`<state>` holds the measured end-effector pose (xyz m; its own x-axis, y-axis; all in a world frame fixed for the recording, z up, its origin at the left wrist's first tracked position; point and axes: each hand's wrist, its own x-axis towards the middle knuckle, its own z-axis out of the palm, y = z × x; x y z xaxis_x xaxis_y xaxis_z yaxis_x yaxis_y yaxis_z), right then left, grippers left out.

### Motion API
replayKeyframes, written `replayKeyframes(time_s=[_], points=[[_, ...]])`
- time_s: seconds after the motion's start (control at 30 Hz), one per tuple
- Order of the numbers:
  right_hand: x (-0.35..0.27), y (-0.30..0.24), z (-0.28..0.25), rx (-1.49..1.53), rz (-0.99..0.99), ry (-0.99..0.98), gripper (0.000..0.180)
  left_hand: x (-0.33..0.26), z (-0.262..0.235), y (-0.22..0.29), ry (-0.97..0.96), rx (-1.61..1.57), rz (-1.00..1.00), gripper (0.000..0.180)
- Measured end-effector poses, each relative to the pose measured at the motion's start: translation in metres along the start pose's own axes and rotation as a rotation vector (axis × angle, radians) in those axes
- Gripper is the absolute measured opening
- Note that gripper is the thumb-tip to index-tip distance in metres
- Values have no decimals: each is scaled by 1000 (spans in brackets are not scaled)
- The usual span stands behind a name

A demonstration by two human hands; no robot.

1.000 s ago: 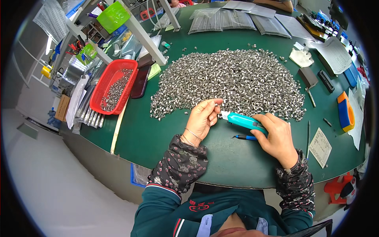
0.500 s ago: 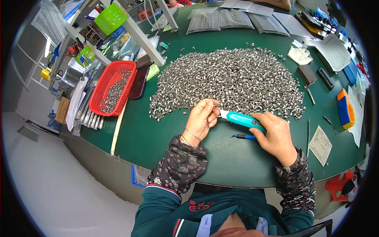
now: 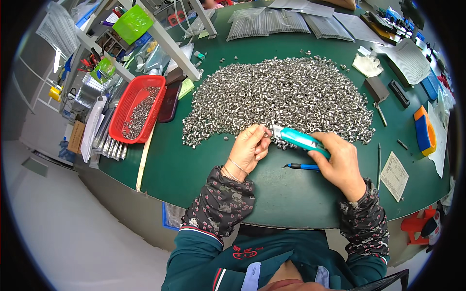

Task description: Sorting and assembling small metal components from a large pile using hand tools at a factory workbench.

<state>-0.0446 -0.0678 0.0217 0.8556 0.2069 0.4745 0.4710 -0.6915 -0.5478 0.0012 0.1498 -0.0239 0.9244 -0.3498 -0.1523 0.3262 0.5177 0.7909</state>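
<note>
Your right hand [image 3: 341,165] grips the teal plastic utility knife [image 3: 300,139], its long axis slanting up-left; the blade end points at the small silver metal ring [image 3: 265,133]. Your left hand [image 3: 250,149] pinches that ring just beside the heap of silver metal rings [image 3: 276,94].

We see shiny metal sleeves [image 3: 276,94] heaped on our table's matt green mat [image 3: 194,169], a glossy teal plastic knife [image 3: 303,140], and a red plastic basket [image 3: 138,97] near its left edge.

Left hand [image 3: 250,148] pinches a small metal ring [image 3: 265,133]; right hand [image 3: 342,165] holds a teal cutter [image 3: 301,140] beside the ring heap [image 3: 281,99].
</note>
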Motion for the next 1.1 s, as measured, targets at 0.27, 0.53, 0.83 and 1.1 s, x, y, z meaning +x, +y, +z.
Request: replayKeyframes(time_s=[0.27,0.53,0.83,1.1], points=[[1,3,-2,22,10,10,25,0,4,3,83,-28,-77,30],[1,3,-3,3,33,9,25,-1,2,5,74,-81,-117,32],[1,6,-4,-3,39,41,24,1,-1,3,74,-203,-118,24],[4,8,-4,35,103,84,25,-1,8,-2,102,862,244,8]])
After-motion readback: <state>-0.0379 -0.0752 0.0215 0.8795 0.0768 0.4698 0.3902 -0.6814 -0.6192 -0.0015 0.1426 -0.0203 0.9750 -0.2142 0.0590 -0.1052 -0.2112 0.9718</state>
